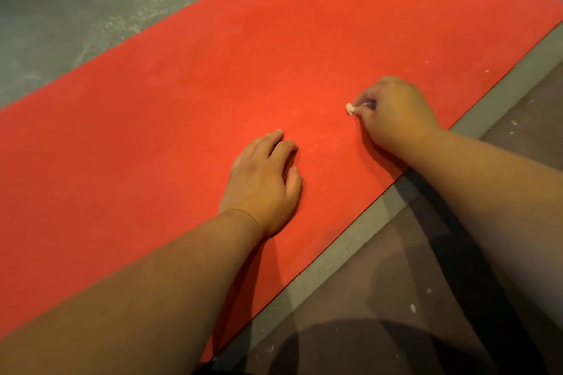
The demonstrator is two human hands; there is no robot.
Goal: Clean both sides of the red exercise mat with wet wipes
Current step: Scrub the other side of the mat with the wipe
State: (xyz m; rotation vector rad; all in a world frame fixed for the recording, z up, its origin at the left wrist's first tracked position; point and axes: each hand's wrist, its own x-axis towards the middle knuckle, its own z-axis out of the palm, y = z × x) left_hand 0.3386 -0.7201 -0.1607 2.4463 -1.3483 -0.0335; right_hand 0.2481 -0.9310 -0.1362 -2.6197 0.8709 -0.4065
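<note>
The red exercise mat (213,76) lies flat on the floor and runs diagonally from lower left to upper right. My left hand (265,183) rests palm down on the mat near its middle, fingers fairly straight. To its right, my right hand (393,113) pinches a small balled-up white wipe (349,109) between its fingertips, with the wipe touching the mat surface. A few tiny white crumbs lie on the mat near its right edge.
Grey concrete floor (76,9) borders the mat on the far left. On the right a grey strip (335,256) runs along the mat's edge, with darker brown flooring (396,253) dotted with white specks beyond it. A dark shadowed shape sits at the bottom.
</note>
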